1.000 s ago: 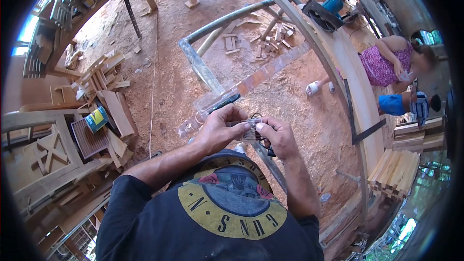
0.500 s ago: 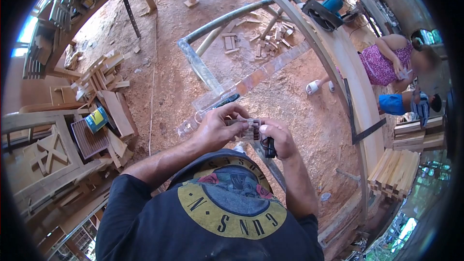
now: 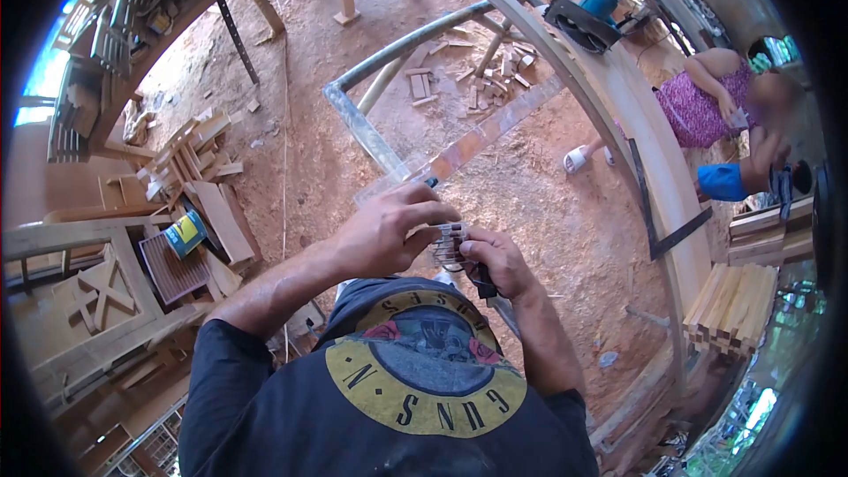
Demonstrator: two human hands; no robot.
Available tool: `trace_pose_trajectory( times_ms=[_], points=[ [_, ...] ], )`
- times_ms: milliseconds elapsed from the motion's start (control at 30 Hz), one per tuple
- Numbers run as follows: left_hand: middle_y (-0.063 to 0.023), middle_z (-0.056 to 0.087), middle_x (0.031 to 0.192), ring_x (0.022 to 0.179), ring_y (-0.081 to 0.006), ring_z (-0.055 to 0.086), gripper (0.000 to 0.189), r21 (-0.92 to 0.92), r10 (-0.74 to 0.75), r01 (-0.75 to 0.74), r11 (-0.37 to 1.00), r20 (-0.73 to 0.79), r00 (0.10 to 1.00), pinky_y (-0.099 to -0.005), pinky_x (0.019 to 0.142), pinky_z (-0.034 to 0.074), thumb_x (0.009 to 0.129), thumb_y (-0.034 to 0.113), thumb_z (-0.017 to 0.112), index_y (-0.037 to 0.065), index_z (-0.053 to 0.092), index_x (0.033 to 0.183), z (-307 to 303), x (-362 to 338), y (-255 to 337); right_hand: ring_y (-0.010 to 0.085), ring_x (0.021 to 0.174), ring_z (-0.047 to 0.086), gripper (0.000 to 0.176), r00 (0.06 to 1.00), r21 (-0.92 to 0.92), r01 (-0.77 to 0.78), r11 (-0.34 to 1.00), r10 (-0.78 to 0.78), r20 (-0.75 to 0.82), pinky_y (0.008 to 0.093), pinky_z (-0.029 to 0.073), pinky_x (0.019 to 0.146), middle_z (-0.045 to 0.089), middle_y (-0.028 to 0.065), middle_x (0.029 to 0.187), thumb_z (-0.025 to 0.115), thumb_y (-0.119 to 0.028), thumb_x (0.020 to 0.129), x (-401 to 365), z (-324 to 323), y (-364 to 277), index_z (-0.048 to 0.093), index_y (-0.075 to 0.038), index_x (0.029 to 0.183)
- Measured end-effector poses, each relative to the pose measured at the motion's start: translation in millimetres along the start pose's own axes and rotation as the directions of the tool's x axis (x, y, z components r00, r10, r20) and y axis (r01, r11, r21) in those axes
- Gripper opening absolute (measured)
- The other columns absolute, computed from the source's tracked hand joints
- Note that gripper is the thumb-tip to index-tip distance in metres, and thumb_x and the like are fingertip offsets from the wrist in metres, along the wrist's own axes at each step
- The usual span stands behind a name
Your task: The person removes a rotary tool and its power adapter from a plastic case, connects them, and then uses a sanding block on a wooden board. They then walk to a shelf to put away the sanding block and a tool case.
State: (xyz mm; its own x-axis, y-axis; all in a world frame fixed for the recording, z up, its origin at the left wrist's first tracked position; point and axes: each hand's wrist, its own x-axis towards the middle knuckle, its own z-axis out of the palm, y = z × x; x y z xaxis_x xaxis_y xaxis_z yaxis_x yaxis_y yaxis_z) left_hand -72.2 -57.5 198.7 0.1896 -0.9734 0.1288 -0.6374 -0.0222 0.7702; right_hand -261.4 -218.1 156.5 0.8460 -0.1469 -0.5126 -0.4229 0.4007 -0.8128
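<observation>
In front of my chest, my right hand [image 3: 500, 261] is closed round a small pale piece with a row of thin metal-looking ribs [image 3: 449, 244]. A black object [image 3: 485, 283] hangs below the same hand, partly covered by the palm. My left hand [image 3: 402, 221] is at the ribbed piece's left side, fingers curled and thumb tip right at its edge. What its fingertips pinch is too small to make out. Just beyond the left fingers lies a pale, reddish-stained board [image 3: 495, 134] across a metal pipe frame [image 3: 353, 119].
A long plank [image 3: 609, 93] at right carries a teal circular saw [image 3: 594, 13] and a black metal square [image 3: 680, 234]. Stacked wood strips [image 3: 731, 305] stand beside it. A person [image 3: 707, 102] in a pink patterned top stands behind the plank. Scrap wood and a can [image 3: 185, 234] are at left.
My left hand has shifted left and eased back from the ribbed piece. The right hand has moved slightly left and down, still holding it. The view has shifted slightly.
</observation>
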Motion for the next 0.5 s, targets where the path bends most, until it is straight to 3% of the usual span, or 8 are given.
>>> trace_pose_trajectory(
  times_ms=[67, 167, 267, 500],
  points=[
    [-0.0076, 0.069, 0.103, 0.103, -0.0268, 0.066, 0.025, 0.143, 0.042, -0.055, 0.988, 0.097, 0.994, -0.0418, 0.086, 0.053, 0.089, 0.014, 0.075, 0.012, 0.075, 0.113, -7.1, 7.6, 7.4, 0.0046, 0.068, 0.050, 0.019, 0.999, -0.005, 0.018, 1.000, -0.018, 0.026, 0.0216, 0.039, 0.058, 0.060, -0.0038, 0.079, 0.056, -0.015, 0.100, 1.8, -1.8, 3.9, 0.071, -0.003, 0.103],
    [-0.0067, 0.068, 0.101, 0.097, -0.0255, 0.066, 0.021, 0.188, 0.190, -0.211, 0.959, 0.125, 0.974, -0.0408, 0.080, 0.052, 0.087, 0.015, 0.076, 0.013, 0.076, 0.108, 0.8, 13.8, 0.6, 0.0050, 0.069, 0.051, 0.019, 1.000, -0.036, 0.018, 0.999, -0.017, 0.026, 0.0222, 0.040, 0.059, 0.060, -0.0037, 0.080, 0.057, -0.016, 0.100, 1.5, -1.1, 4.3, 0.070, -0.003, 0.100],
    [-0.0056, 0.069, 0.100, 0.095, -0.0255, 0.066, 0.019, 0.233, 0.186, -0.224, 0.946, 0.173, 0.967, -0.0404, 0.081, 0.052, 0.086, 0.015, 0.077, 0.012, 0.076, 0.105, 0.6, 17.4, -2.0, 0.0055, 0.069, 0.052, 0.019, 0.999, -0.052, 0.028, 0.998, -0.026, 0.022, 0.0229, 0.041, 0.060, 0.060, -0.0032, 0.081, 0.056, -0.016, 0.100, 2.5, 1.0, 3.1, 0.070, -0.003, 0.099],
    [-0.0074, 0.070, 0.092, 0.085, -0.0256, 0.069, 0.013, 0.027, 0.128, -0.130, 0.991, 0.086, 0.988, -0.0394, 0.072, 0.055, 0.086, 0.009, 0.077, 0.007, 0.071, 0.098, -13.8, 17.1, 3.3, 0.0057, 0.069, 0.052, 0.022, 0.998, -0.057, 0.045, 0.997, -0.043, 0.038, 0.0230, 0.042, 0.060, 0.061, -0.0027, 0.080, 0.057, -0.017, 0.099, 4.6, 1.0, 8.5, 0.071, -0.001, 0.106]
  ],
)
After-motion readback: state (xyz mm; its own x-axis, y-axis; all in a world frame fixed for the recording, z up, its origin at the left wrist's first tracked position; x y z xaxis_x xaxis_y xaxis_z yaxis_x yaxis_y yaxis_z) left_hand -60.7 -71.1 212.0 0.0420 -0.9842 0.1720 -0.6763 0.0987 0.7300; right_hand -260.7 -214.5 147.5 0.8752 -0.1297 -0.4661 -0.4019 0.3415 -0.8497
